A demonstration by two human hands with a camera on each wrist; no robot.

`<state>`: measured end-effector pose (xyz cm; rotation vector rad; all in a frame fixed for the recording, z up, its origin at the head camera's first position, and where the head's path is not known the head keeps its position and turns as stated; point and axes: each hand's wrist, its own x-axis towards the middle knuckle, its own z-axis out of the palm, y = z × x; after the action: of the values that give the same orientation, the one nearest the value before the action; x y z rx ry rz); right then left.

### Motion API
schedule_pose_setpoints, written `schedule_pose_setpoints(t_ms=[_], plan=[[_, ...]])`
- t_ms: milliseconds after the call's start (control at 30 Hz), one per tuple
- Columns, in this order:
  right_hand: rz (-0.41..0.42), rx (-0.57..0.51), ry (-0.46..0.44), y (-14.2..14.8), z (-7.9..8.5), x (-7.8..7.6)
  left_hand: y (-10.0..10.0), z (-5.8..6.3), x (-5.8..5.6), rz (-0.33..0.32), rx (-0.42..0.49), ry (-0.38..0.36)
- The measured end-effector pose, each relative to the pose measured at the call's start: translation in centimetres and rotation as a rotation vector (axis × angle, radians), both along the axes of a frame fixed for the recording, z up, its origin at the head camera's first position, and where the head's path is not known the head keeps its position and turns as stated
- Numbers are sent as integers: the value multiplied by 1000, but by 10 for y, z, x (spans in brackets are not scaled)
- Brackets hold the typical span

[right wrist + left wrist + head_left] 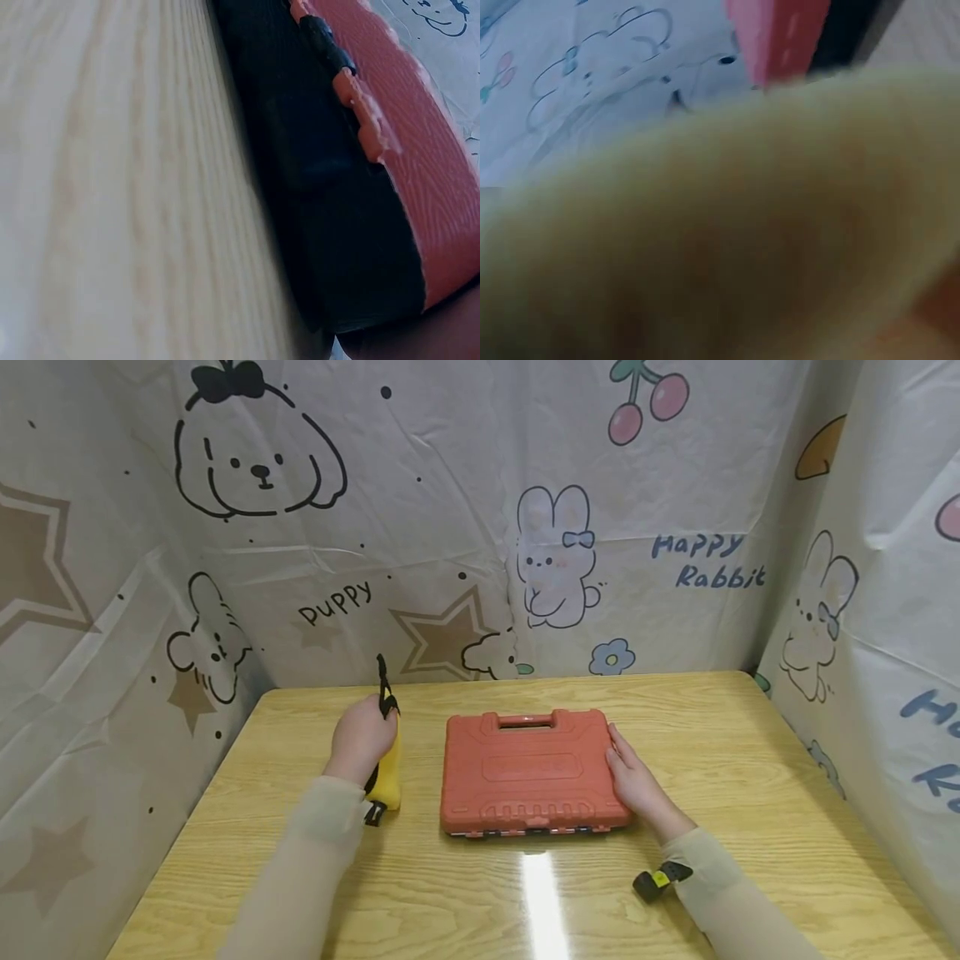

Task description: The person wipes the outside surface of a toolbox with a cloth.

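Note:
A closed red plastic case (532, 768) with a black lower half lies on the wooden table, its carrying handle toward the back wall. My right hand (633, 777) touches the case's right side, fingers stretched along the edge. In the right wrist view, a bit of that hand (424, 334) shows by the case's corner (367, 255). Left of the case, my left hand (363, 739) grips a yellow object (387, 781) with a black strap loop (383, 681) sticking up. The hand covers much of it, so I cannot tell its kind. A blurred yellowish surface (742, 225) fills most of the left wrist view.
The wooden table (750, 760) meets a back wall hung with a cartoon-printed sheet (450, 527), and similar sheets stand at both sides. A black wrist device (652, 882) sits at my right cuff. Light glares off the table in front of the case.

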<state>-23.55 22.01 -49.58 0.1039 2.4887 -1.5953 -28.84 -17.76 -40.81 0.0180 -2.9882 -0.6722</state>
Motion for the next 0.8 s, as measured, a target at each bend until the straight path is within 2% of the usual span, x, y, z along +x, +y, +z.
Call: schedule_pose_setpoints(t_ms=[300,433,667,800], plan=[[-1,6,6,1,-2,0,39,-25,-17,-44,19,-48],[3,26,1,1,-4,0,50,-36,-24,-50,84,-44],[-6,19,4,1,-5,-1,57,-53,-35,-38,247,-54],[-19,-3,-1,0,-5,-1,58,-60,-38,-37,288,-40]])
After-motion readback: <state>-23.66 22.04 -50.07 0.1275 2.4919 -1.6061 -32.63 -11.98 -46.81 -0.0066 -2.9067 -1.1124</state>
